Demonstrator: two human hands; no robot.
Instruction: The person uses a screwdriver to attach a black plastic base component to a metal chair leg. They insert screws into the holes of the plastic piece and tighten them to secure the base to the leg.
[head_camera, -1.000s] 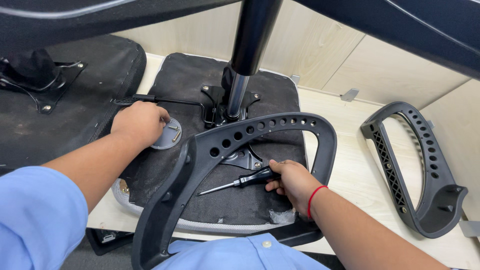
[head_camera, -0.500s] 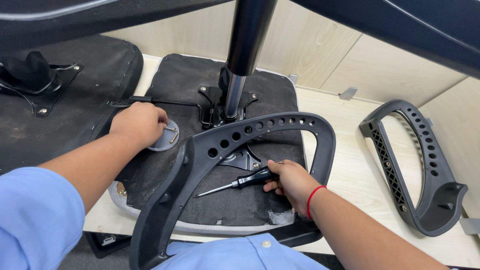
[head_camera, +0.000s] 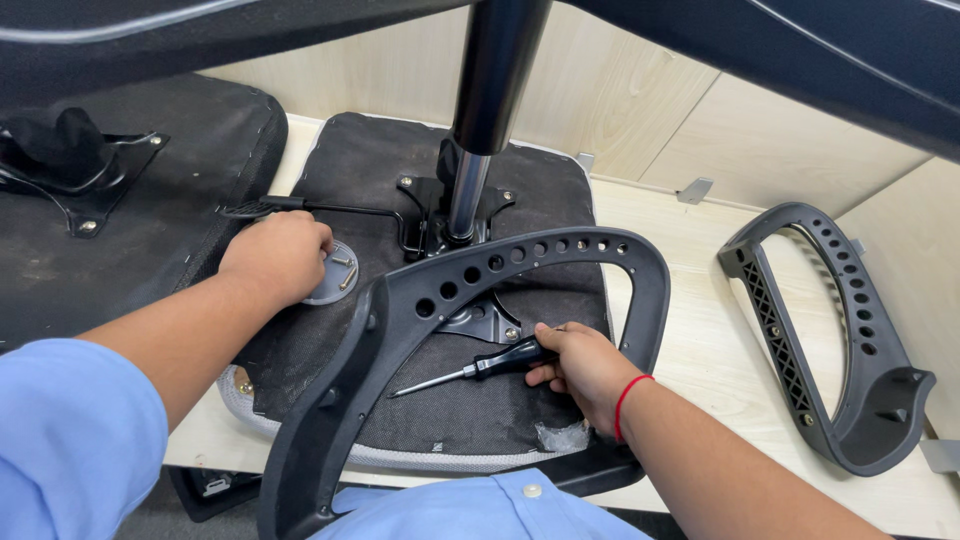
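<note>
Black-handled screwdriver (head_camera: 480, 366) stays in the right hand (head_camera: 585, 372) grip; left hand (head_camera: 278, 256) unmoved, its grip unclear.

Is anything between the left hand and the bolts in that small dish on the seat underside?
Nothing visible. The left hand rests on the small round dish, partly covering it; the bolts lie exposed beside the fingers. The perforated armrest sits to the right, clear of the dish.

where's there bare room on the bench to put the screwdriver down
The widest bare patch is the pale benchtop between the upturned seat and the spare armrest on the right. The seat underside is crowded: gas post, brackets, screw dish by the left hand, and the armrest frame over the right hand.
</note>
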